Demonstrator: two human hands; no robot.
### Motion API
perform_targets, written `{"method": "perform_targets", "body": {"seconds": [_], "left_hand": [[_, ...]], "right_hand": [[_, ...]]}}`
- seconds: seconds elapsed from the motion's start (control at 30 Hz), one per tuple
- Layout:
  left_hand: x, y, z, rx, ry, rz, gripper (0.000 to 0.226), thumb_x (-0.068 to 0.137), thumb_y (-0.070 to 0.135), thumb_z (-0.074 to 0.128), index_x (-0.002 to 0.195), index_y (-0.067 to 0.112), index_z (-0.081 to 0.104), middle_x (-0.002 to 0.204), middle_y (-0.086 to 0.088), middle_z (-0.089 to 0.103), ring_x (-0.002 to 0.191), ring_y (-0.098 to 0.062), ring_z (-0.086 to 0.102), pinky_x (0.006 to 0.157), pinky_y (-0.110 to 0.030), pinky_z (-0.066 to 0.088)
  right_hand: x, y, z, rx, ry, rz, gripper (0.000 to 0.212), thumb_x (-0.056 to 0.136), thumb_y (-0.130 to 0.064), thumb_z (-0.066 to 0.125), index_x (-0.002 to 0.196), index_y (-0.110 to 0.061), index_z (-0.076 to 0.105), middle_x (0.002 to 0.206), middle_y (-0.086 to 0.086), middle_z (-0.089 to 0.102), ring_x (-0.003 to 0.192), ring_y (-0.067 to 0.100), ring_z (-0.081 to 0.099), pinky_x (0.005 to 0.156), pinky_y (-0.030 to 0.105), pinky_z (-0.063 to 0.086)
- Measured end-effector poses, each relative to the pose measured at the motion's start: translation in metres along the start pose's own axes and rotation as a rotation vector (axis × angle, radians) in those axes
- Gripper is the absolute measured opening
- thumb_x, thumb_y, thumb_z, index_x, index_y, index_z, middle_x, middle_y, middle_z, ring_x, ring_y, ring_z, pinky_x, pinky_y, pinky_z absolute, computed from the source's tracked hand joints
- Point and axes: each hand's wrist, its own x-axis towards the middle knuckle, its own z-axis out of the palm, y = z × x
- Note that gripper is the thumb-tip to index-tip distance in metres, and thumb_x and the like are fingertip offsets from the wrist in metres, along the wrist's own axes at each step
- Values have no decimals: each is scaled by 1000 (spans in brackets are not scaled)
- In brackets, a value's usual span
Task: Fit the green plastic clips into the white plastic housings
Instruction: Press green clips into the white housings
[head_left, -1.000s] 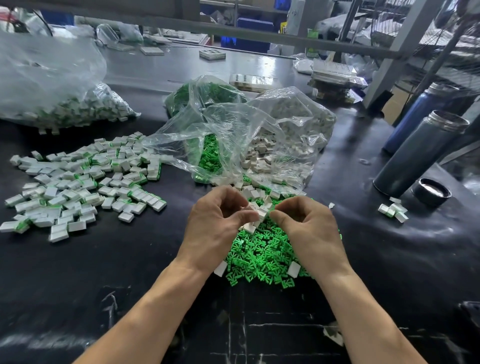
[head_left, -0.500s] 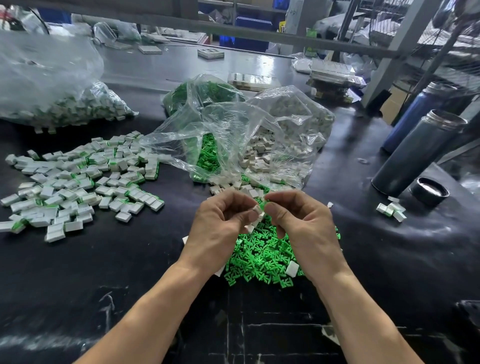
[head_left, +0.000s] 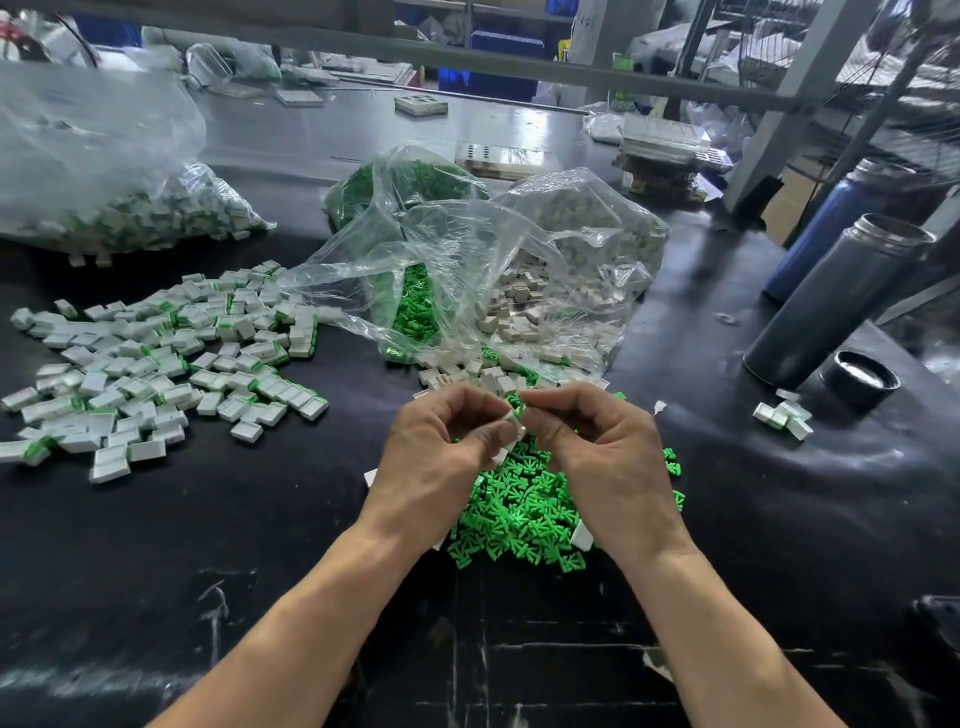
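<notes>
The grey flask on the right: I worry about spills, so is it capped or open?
Open. The grey flask stands upright with a bare metal rim, and its black cap sits apart on the table beside it.

One head-worn camera looks forward and down, close over the black worktable (head_left: 156, 571).

The loose clips (head_left: 519, 512) lie in a heap at the middle of the table (head_left: 208, 545), under both hands. The left hand (head_left: 441, 457) and right hand (head_left: 602, 452) meet above the heap, pinching a housing (head_left: 511, 423) between them. At 12 o'clock from the heap two open bags (head_left: 467, 270) spill clips and housings. At 10 o'clock spreads a pile of fitted housings (head_left: 156, 364), with a full bag (head_left: 104, 171) behind it. At 2 o'clock stand two flasks (head_left: 836, 301), a cap (head_left: 860, 382) before them, a few housings (head_left: 782, 415) beside it.
</notes>
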Motion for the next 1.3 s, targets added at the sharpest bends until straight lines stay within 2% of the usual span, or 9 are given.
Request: {"method": "perform_targets", "body": {"seconds": [0.1, 0.43, 0.57, 0.7, 0.83, 0.93, 1.0, 1.1, 1.3], "left_hand": [[0, 2, 1, 11, -3, -1, 7, 89, 13, 77, 94, 16, 73, 84, -2, 75, 73, -12, 68, 68, -25, 58], [-1, 3, 0, 118, 18, 27, 11, 87, 14, 79, 94, 20, 73, 84, 3, 75, 79, -13, 71, 75, -33, 60], [0, 4, -1, 70, 17, 13, 10, 88, 7, 78, 93, 14, 73, 82, 0, 75, 73, -8, 69, 67, -23, 56], [1, 4, -3, 4, 12, -17, 7, 88, 3, 76, 92, 7, 73, 79, -3, 74, 66, -3, 65, 62, -15, 51], [1, 3, -2, -4, 9, -35, 6, 88, 3, 76, 90, 8, 73, 83, -10, 75, 67, -9, 66, 64, -20, 55], [2, 1, -3, 27, 18, -30, 9, 87, 0, 76, 88, 8, 73, 81, -10, 75, 67, -14, 66, 66, -28, 60], [2, 1, -4, 60, 10, -8, 13, 86, -2, 76, 86, 10, 72, 79, -6, 74, 66, -12, 66, 64, -28, 60], [3, 2, -6, 137, 4, 20, 20, 85, -2, 77, 85, 17, 72, 75, 8, 74, 64, -1, 66, 61, -17, 53], [4, 2, -7, 289, 12, 91, 32, 85, -3, 76, 85, 28, 71, 77, 16, 73, 70, 2, 69, 63, -11, 51]], "right_hand": [[0, -2, -2, 3, 2, 13, 13, 90, -13, 79, 97, -24, 80, 82, -8, 77, 72, 3, 67, 65, 17, 51], [0, -1, -3, -156, -4, 40, 9, 91, -21, 77, 90, -30, 76, 83, -15, 75, 76, 2, 67, 67, 18, 50], [-3, 2, 5, -170, 7, 41, 12, 94, -18, 75, 90, -29, 74, 84, -13, 74, 77, 5, 67, 70, 31, 56], [-6, 2, 12, -146, 32, 55, 16, 95, -14, 73, 88, -29, 73, 83, -12, 74, 73, 6, 67, 70, 34, 58], [-8, 0, 14, -86, 47, 101, 15, 96, -11, 71, 88, -23, 74, 78, -6, 73, 67, 1, 63, 63, 20, 52], [-10, -2, 14, -111, 39, 114, 11, 96, -13, 72, 89, -22, 74, 80, -2, 71, 70, 8, 62, 66, 27, 53], [-10, -4, 13, -190, 28, 96, 10, 96, -16, 72, 89, -23, 74, 82, -3, 70, 73, 11, 63, 70, 33, 55], [-10, -6, 12, -255, 26, 70, 10, 96, -17, 73, 89, -25, 73, 82, -6, 71, 76, 10, 65, 72, 36, 57], [-10, -8, 13, -387, 23, -6, 9, 94, -13, 73, 91, -21, 73, 83, -9, 70, 77, 7, 64, 69, 27, 54]]}}
